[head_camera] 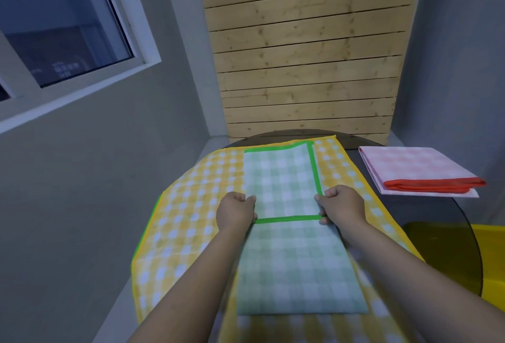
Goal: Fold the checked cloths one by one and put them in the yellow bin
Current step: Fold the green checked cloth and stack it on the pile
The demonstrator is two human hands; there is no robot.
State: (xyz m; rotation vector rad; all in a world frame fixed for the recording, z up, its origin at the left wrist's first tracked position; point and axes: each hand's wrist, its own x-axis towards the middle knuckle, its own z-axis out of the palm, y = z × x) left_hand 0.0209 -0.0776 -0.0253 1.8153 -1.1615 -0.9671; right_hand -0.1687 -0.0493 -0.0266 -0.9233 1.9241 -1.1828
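A round dark glass table [461, 222] carries a spread yellow-and-white checked cloth [191, 206]. On it lies a long green-and-white checked cloth with bright green edging [281, 178], its near part doubled over towards the far side. A folded pink checked cloth with a red hem [415, 167] sits far right. A yellow plastic bin [492, 255] shows at the right edge. The left hand [236, 211] and right hand [343, 206], fingers curled, pinch the green cloth's folded edge at either side.

— What do you see beyond your work?
— A dark round table [461, 217], a window [62, 28] on your left, a plank wall [306, 50] straight ahead, grey walls [82, 178] around.
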